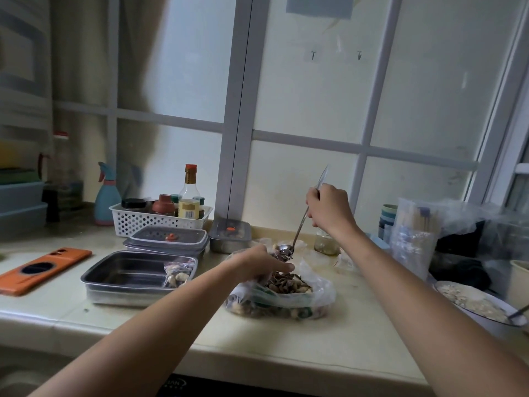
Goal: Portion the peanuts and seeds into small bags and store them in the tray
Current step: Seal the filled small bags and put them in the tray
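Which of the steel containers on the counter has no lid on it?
The front steel tray, holding one filled small bag in its right corner. The stack and the box behind it are lidded.

The left forearm (171,319) and right forearm (415,287) are bare as far as they show; the left hand (257,263) and right hand (329,209) are bare also.
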`<state>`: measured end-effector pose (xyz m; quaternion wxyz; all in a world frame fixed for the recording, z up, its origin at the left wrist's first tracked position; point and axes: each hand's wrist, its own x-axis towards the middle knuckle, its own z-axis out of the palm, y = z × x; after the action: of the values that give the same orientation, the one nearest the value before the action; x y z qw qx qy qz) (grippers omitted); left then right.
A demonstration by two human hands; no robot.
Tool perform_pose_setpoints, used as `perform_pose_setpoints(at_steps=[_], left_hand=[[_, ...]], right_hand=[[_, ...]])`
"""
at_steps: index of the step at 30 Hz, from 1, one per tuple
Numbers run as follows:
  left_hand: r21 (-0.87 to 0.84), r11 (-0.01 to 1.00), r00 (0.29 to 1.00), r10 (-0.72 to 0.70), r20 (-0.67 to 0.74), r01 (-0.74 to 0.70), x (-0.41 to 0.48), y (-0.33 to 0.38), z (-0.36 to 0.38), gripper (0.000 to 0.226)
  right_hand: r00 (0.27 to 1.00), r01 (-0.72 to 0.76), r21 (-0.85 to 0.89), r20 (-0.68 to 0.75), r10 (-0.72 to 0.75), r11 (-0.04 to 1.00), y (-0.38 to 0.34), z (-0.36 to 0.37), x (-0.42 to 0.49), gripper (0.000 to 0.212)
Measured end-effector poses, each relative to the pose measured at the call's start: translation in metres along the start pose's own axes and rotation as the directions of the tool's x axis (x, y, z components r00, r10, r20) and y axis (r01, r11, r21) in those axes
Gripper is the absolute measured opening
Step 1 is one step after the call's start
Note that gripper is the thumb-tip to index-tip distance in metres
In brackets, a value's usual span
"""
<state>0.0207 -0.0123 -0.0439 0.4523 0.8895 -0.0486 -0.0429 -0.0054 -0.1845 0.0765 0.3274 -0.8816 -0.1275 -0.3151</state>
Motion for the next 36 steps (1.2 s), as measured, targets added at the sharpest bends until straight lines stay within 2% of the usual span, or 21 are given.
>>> perform_pose_setpoints(at_steps=[8, 11, 14, 17, 22, 26, 29, 32, 36], left_hand=[[-0.064, 0.997, 0.999, -0.035, -0.003, 0.035, -0.004, 0.001, 0.005, 0.064], [-0.123, 0.991, 0.997, -0.05, 0.058, 0.057, -0.005, 0.001, 0.004, 0.057], [-0.238, 0.968, 0.983, -0.037, 0.18, 0.08, -0.011, 0.005, 0.0, 0.048], [-0.24, 0.967, 0.975, -0.026, 0.223, 0.081, -0.013, 0.007, -0.003, 0.048], [-0.174, 0.985, 0.97, 0.018, 0.244, 0.025, -0.014, 0.009, -0.003, 0.071], [-0.217, 0.974, 0.974, 0.113, 0.197, -0.069, -0.013, 0.015, -0.005, 0.063], [-0.217, 0.966, 0.979, 0.17, 0.115, -0.143, -0.012, 0.018, -0.004, 0.076], [-0.167, 0.961, 0.97, 0.233, 0.065, -0.219, -0.009, 0.016, -0.001, 0.067], [-0.048, 0.96, 0.957, 0.28, 0.075, -0.277, -0.003, 0.008, 0.0, 0.077]], right_hand=[[0.978, 0.204, -0.044, 0.065, -0.201, 0.978, -0.017, 0.007, 0.003, 0.039], [0.969, 0.238, -0.067, 0.081, -0.233, 0.969, -0.02, 0.008, 0.006, 0.039], [0.968, 0.241, -0.061, 0.085, -0.235, 0.969, -0.021, 0.009, 0.007, 0.042], [0.959, 0.272, -0.05, 0.094, -0.267, 0.961, -0.024, 0.008, 0.006, 0.042], [0.946, 0.32, -0.035, 0.073, -0.317, 0.947, -0.03, 0.007, 0.008, 0.04], [0.929, 0.37, -0.042, 0.053, -0.367, 0.928, -0.037, 0.003, 0.011, 0.039], [0.919, 0.393, -0.064, 0.023, -0.392, 0.917, -0.042, 0.0, 0.015, 0.037], [0.924, 0.384, -0.08, 0.026, -0.383, 0.92, -0.043, 0.001, 0.019, 0.037], [0.932, 0.363, -0.077, 0.053, -0.359, 0.929, -0.041, 0.006, 0.018, 0.036]])
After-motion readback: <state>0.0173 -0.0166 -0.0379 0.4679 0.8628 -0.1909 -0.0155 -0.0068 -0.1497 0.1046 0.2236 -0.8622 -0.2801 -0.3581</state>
